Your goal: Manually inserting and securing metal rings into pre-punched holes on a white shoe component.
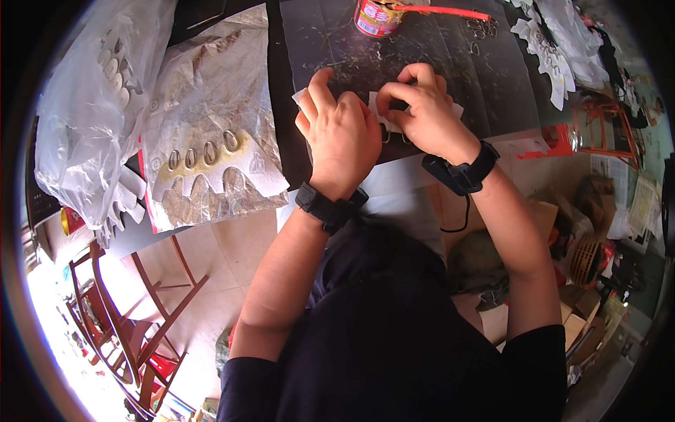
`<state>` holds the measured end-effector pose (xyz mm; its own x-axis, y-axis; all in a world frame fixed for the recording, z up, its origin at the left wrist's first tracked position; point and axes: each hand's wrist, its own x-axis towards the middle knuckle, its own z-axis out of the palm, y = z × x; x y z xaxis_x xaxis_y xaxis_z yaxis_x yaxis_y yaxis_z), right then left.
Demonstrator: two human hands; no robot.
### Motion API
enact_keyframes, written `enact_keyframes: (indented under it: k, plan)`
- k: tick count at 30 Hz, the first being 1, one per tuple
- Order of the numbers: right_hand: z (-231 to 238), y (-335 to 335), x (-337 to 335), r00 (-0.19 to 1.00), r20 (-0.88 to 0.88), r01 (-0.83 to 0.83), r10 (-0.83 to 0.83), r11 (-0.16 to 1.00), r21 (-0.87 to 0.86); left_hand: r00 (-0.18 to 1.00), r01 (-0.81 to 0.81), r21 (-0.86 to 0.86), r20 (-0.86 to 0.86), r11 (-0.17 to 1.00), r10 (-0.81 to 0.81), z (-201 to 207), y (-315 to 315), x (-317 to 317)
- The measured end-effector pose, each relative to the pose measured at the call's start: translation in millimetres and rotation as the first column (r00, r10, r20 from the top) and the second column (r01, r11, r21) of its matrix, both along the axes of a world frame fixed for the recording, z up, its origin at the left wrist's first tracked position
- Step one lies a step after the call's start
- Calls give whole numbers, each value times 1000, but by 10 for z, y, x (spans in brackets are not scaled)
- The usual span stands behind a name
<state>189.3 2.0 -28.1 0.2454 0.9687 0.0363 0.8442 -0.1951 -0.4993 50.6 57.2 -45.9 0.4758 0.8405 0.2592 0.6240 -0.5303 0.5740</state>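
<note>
A white cut piece lies on the dark sheet in front of me, largely covered by both my hands. Over its left part, my left hand presses down with bent fingers, the index finger raised; its thumb is hidden. My right hand is closed in a pinch at the middle of the piece, thumb and index finger nearly together. Whatever lies between those fingertips is too small to make out. Below the hands, a metal ring shows at the piece's lower edge. Black bands with small devices circle both wrists.
Beyond my hands stands a red tub with a red stick across it; loose metal rings lie to its right. At left, a scalloped white strip bears several rings, beside a clear plastic bag. Wooden chairs stand lower left.
</note>
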Motion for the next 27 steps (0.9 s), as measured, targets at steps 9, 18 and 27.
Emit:
enact_keyframes:
  k: [9, 18, 27]
  plan:
    - [22, -11, 10, 999, 37, 19, -19, 1000, -21, 1000, -4, 8, -13, 1000, 4, 8, -12, 2]
    - [68, -14, -3, 995, 94, 34, -29, 998, -55, 1000, -3, -14, 10, 1000, 4, 48, -5, -32]
    - [83, -26, -5, 993, 117, 29, -23, 998, -49, 1000, -3, -22, -29, 1000, 3, 84, -17, -2]
